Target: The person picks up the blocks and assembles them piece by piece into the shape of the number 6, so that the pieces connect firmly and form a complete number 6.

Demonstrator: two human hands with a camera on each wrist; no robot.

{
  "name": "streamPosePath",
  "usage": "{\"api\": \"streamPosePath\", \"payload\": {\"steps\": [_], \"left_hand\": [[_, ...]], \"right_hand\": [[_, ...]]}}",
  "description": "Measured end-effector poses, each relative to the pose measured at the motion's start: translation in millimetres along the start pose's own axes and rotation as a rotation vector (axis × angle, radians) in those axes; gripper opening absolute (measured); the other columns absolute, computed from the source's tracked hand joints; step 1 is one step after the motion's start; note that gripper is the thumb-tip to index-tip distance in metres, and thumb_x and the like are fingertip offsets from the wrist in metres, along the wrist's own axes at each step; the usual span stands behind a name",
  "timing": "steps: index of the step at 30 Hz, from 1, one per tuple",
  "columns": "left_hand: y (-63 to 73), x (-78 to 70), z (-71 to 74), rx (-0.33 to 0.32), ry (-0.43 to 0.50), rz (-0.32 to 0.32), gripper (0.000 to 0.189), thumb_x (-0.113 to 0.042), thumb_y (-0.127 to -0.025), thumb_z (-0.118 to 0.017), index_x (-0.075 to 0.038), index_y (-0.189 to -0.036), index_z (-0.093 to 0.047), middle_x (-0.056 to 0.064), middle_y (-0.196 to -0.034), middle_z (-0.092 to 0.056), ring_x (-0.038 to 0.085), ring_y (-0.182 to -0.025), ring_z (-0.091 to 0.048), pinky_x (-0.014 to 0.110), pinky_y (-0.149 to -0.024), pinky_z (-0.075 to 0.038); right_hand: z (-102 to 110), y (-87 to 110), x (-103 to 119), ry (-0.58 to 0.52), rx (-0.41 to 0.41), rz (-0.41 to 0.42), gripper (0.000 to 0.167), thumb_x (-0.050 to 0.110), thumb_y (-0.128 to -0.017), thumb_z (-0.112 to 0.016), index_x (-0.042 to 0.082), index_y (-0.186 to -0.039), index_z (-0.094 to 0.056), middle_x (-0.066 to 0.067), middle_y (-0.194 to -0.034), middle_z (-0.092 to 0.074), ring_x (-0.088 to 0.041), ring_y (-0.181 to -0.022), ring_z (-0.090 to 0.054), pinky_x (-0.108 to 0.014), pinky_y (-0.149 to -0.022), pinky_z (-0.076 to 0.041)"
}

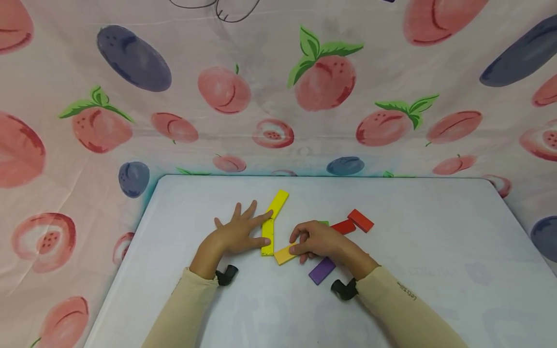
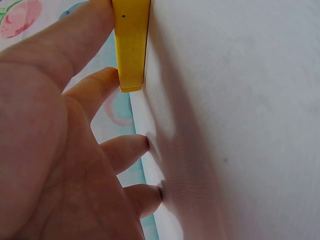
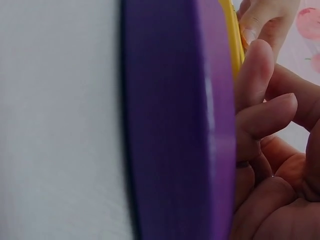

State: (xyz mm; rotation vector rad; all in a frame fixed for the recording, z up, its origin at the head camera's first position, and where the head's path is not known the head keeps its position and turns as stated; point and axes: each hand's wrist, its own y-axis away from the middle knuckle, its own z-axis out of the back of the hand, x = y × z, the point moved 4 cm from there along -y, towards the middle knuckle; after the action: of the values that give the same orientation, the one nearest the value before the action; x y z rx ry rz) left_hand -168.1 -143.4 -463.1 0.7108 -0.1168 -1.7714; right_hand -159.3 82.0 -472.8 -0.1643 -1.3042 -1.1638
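Note:
Two bright yellow tiles, an upper slanted one (image 1: 280, 200) and a lower upright one (image 1: 267, 229), lie end to end on the white table. My left hand (image 1: 237, 234) spreads its fingers beside them; its thumb rests on the lower tile and its index finger reaches where the two meet. Small dots mark the yellow tile (image 2: 132, 45) in the left wrist view. My right hand (image 1: 322, 239) holds an orange-yellow tile (image 1: 284, 255) between thumb and curled fingers, its left end close to the lower yellow tile. A purple tile (image 1: 322, 270) lies just below the right hand.
Beyond the right hand lie a red tile (image 1: 344, 226), an orange-red tile (image 1: 360, 220) and a partly hidden green tile (image 1: 324, 223). The white tabletop (image 1: 435, 251) ends at a fruit-patterned cloth (image 1: 261, 96) behind. Black wrist cameras sit below both wrists.

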Motion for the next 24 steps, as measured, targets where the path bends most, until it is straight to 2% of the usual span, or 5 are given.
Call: {"api": "streamPosePath", "payload": {"steps": [6,11,14,18,24], "left_hand": [[0.3,-1.0,0.3,-0.003,-0.003,0.007,0.077,-0.063,-0.088,-0.068,-0.05,-0.156,-0.034,0.003,-0.174,-0.005,0.045,-0.158,0.008,0.09,-0.104,0.002],[-0.2,-1.2,0.2,-0.001,-0.008,0.014,0.077,-0.064,-0.088,-0.068,-0.051,-0.156,-0.033,0.002,-0.174,-0.005,0.044,-0.158,0.008,0.09,-0.104,0.002],[-0.4,-1.0,0.1,0.001,-0.009,0.019,0.077,-0.064,-0.088,-0.067,-0.052,-0.155,-0.032,0.001,-0.174,-0.004,0.043,-0.158,0.009,0.089,-0.104,0.003],[0.4,-1.5,0.4,0.003,-0.008,0.018,0.077,-0.063,-0.088,-0.068,-0.051,-0.156,-0.032,0.002,-0.174,-0.005,0.043,-0.158,0.009,0.089,-0.104,0.003],[0.7,-0.9,0.4,0.004,-0.008,0.006,0.076,-0.061,-0.089,-0.068,-0.05,-0.156,-0.032,0.002,-0.174,-0.004,0.044,-0.158,0.009,0.089,-0.104,0.003]], "right_hand": [[0.8,3.1,0.3,-0.067,-0.067,-0.033,0.037,0.029,-0.088,-0.081,0.013,-0.118,-0.066,-0.009,-0.084,-0.069,-0.022,-0.067,-0.065,-0.027,-0.064,-0.052],[7.2,13.8,7.3,-0.043,-0.155,-0.028,0.045,0.032,-0.088,-0.081,0.018,-0.126,-0.062,-0.006,-0.09,-0.068,-0.023,-0.072,-0.07,-0.031,-0.068,-0.055],[16.1,23.1,12.5,0.032,-0.193,0.009,0.042,0.034,-0.088,-0.08,0.019,-0.123,-0.063,-0.004,-0.091,-0.069,-0.022,-0.076,-0.07,-0.032,-0.071,-0.056],[29.3,35.4,13.6,0.174,-0.213,0.075,0.028,0.04,-0.088,-0.08,0.024,-0.11,-0.071,0.004,-0.092,-0.069,-0.016,-0.084,-0.066,-0.03,-0.074,-0.056],[39.4,50.1,5.3,0.288,-0.162,0.197,0.024,0.045,-0.087,-0.08,0.029,-0.106,-0.077,0.015,-0.098,-0.073,-0.011,-0.095,-0.064,-0.027,-0.082,-0.055]]}}
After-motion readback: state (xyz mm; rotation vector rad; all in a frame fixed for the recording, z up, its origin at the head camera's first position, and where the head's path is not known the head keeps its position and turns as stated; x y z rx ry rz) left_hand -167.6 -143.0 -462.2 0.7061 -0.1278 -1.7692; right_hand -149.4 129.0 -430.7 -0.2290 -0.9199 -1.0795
